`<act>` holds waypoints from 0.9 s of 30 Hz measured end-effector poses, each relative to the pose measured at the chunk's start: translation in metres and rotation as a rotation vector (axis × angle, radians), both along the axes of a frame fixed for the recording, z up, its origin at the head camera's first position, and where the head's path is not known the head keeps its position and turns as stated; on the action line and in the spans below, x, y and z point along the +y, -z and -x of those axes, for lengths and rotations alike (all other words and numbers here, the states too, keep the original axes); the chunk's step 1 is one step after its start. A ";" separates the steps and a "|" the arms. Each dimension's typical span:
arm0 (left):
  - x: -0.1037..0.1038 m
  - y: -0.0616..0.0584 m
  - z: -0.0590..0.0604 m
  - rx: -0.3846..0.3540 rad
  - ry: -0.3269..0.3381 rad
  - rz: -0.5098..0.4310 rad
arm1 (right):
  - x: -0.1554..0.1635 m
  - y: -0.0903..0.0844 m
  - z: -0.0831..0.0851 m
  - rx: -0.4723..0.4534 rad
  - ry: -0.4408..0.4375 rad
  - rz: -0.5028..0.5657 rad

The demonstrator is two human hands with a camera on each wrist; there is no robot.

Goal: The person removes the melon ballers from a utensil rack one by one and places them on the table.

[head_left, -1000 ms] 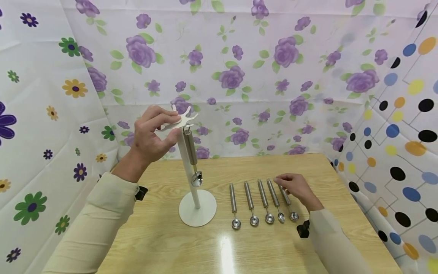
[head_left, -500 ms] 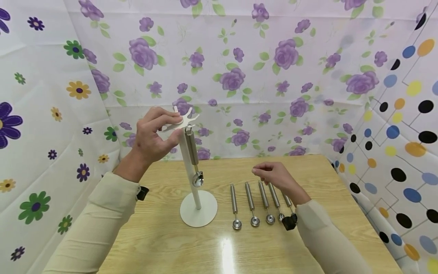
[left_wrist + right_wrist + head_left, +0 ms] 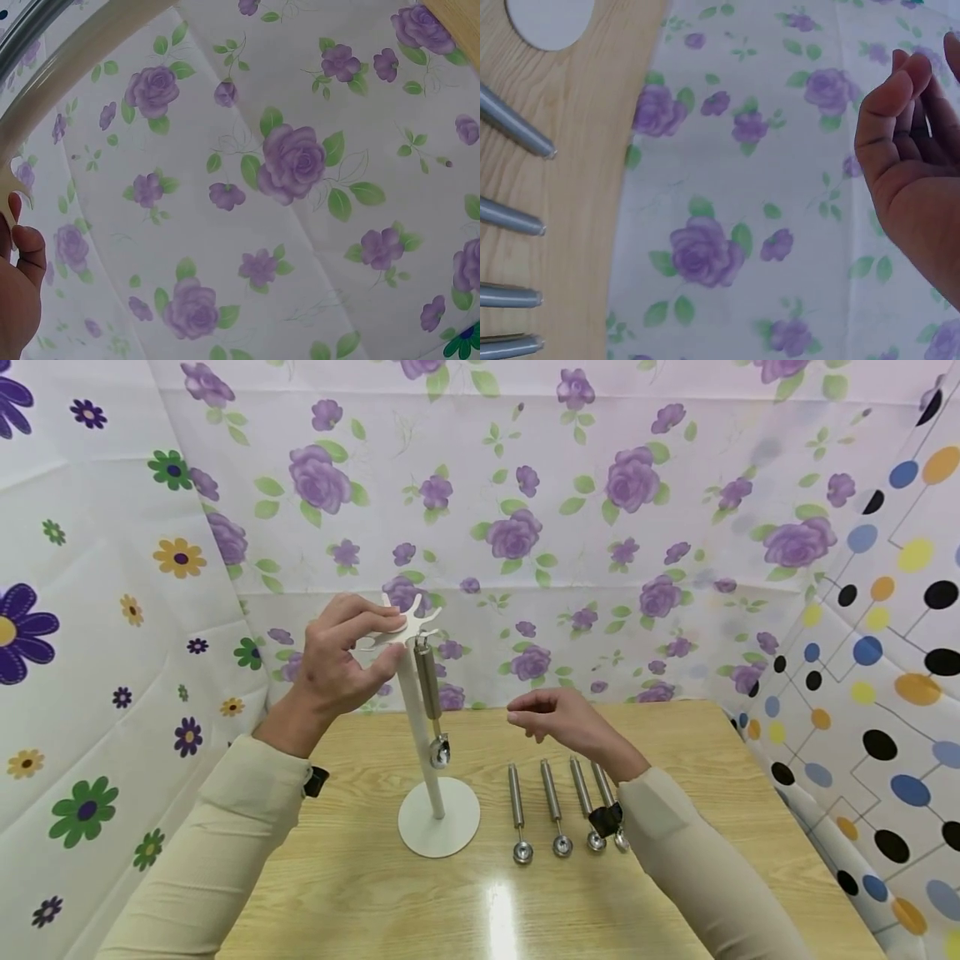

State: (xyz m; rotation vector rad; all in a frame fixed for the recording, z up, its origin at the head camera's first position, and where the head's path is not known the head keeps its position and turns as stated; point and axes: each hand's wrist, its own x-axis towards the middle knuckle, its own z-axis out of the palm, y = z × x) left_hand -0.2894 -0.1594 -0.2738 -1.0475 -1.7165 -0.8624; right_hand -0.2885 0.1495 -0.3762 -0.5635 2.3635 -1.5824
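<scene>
My left hand [image 3: 345,647] grips the top of a white utensil stand [image 3: 423,739], fingers over its branching hooks and thumb at the near side. From one hook hangs a steel utensil [image 3: 428,681] with a tubular handle and a small round scoop head pointing down. My right hand [image 3: 573,722] is raised over the back of the table, right of the stand. In the right wrist view its fingers [image 3: 881,124] are loosely bent with nothing in them. Below it lies a row of similar utensils [image 3: 552,789], handles [image 3: 514,217] pointing to the back. My right forearm covers the row's right end.
The stand's round white base [image 3: 438,839] rests on the wooden table [image 3: 375,902]. A flowered cloth [image 3: 510,635] rises behind the table's back edge. Patterned cloths also close off the left [image 3: 112,635] and right [image 3: 847,693] sides.
My right hand has risen from the rightmost utensil's handle and moved left toward the stand, with no utensil in it. My left hand keeps its hold on the stand's top.
</scene>
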 end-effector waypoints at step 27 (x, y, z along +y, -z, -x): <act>-0.010 -0.006 -0.004 0.070 -0.112 0.179 | -0.081 -0.040 0.005 0.145 -0.212 0.155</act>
